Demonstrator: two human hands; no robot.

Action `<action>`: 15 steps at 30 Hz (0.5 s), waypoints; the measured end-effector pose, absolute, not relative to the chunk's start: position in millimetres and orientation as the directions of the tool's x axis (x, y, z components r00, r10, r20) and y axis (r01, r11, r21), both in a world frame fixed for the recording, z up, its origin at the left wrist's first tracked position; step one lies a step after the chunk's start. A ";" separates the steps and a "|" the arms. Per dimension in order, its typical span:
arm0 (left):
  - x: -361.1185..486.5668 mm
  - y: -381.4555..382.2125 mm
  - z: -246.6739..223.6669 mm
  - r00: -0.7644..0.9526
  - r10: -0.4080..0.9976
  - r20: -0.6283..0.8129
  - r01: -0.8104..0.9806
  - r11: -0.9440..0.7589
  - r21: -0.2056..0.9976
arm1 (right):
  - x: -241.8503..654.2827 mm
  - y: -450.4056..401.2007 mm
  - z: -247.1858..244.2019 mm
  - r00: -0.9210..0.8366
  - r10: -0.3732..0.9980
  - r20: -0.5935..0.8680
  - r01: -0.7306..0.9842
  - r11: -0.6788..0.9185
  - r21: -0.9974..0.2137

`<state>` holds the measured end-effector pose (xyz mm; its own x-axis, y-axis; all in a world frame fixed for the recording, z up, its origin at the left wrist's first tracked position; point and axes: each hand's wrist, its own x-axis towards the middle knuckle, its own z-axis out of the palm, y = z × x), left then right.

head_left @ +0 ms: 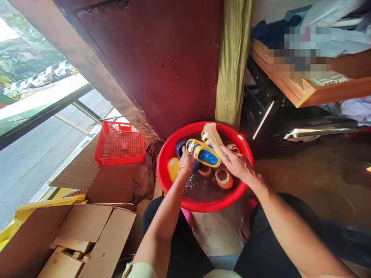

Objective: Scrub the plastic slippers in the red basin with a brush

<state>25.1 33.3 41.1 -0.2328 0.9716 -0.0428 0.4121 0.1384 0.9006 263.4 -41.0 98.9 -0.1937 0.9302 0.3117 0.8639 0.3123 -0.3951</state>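
Over a red basin (203, 206) of dark water, my left hand (187, 160) is closed round the toe end of a yellow and blue clog (207, 155). My right hand (238, 165) grips the near end of a pale bristled brush (213, 137), which is beside the clog's right side. Around them in the basin lie a yellow shoe (173, 169), a dark blue shoe (180, 146) and an orange-brown clog (224, 177). Other shoes are partly hidden behind the brush and my hands.
A red plastic crate (120, 144) stands left of the basin, above an open cardboard box (87, 222). Behind the basin is a dark red door (162, 58). A wooden tray (307, 92) with bags juts out at upper right.
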 end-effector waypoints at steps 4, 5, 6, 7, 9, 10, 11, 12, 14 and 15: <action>7.6 34.7 30.7 -0.054 0.998 -0.014 0.336 0.031 0.941 | 250.0 -50.6 89.9 -0.343 0.922 0.182 0.854 0.386 -0.348; -2.2 35.7 30.7 -0.002 1.000 -0.012 0.260 0.012 0.966 | 245.7 -52.2 88.0 -0.372 0.918 0.137 0.858 0.396 -0.327; -13.5 36.6 30.8 0.013 1.000 -0.002 0.209 -0.001 0.978 | 241.8 -52.7 86.2 -0.384 0.919 0.093 0.867 0.393 -0.306; -25.6 36.7 30.7 -0.014 1.000 0.013 0.204 -0.009 0.979 | 238.4 -52.0 84.4 -0.379 0.924 0.052 0.881 0.377 -0.287; -48.7 33.2 28.3 -0.145 0.989 0.039 0.347 0.014 0.938 | 234.1 -47.4 80.1 -0.329 0.944 -0.018 0.912 0.313 -0.265; -57.7 28.9 25.6 -0.208 0.978 0.026 0.488 0.081 0.869 | 232.9 -44.0 77.3 -0.301 0.952 -0.049 0.924 0.279 -0.263; -63.9 22.9 21.8 -0.248 0.969 -0.016 0.628 0.173 0.759 | 232.2 -40.4 74.0 -0.281 0.957 -0.076 0.931 0.252 -0.265; -67.0 15.7 16.9 -0.272 0.959 -0.076 0.730 0.257 0.633 | 231.6 -37.0 70.2 -0.267 0.959 -0.096 0.934 0.233 -0.271; -64.2 -0.2 5.4 -0.256 0.950 -0.179 0.838 0.310 0.449 | 229.5 -31.6 61.7 -0.267 0.958 -0.100 0.931 0.229 -0.285; -59.6 -7.5 -0.5 -0.246 0.949 -0.196 0.868 0.306 0.392 | 227.8 -29.9 57.7 -0.273 0.959 -0.081 0.927 0.239 -0.289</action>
<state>-59.6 -7.5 -0.5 -0.2459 0.9493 -0.1958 0.8679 0.3056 0.3916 227.8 -29.9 57.7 -0.2727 0.9587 -0.0813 0.9270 0.2391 -0.2890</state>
